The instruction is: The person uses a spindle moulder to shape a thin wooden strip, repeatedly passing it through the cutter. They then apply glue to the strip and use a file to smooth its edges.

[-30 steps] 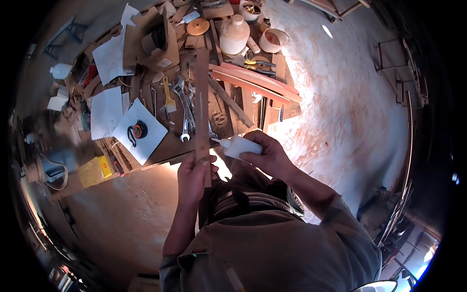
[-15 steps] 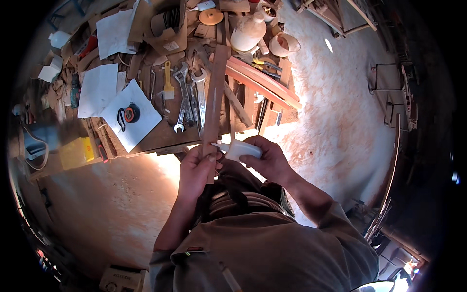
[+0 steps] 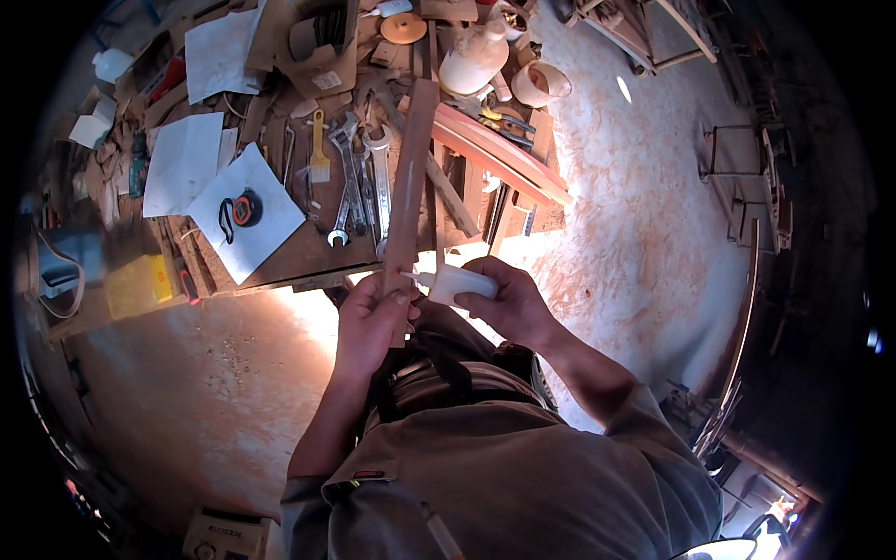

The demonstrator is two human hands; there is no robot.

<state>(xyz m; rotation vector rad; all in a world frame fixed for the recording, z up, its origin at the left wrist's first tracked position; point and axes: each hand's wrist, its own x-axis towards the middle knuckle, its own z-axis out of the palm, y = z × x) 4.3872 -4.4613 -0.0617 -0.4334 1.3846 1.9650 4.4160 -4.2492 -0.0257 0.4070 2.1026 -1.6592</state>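
My left hand (image 3: pixel 370 317) grips the near end of a long narrow wooden strip (image 3: pixel 409 177) that reaches away over the workbench (image 3: pixel 289 254). My right hand (image 3: pixel 509 303) holds a small white squeeze bottle (image 3: pixel 459 282) on its side, with the nozzle pointing left and touching the strip just above my left thumb. A pale streak runs along the strip's upper face.
Several wrenches (image 3: pixel 359 182), a yellow-handled brush (image 3: pixel 319 145), a tape measure (image 3: pixel 245 211) on white paper and a cardboard box (image 3: pixel 313 47) crowd the bench. A white jug (image 3: pixel 471 58) and reddish boards (image 3: pixel 499 154) lie at the back. Sawdust covers the floor (image 3: pixel 644 215).
The view has shifted, so the bench sits lower in the picture. The bottle has turned, and its nozzle has come onto the strip by my left thumb. My left hand keeps its grip.
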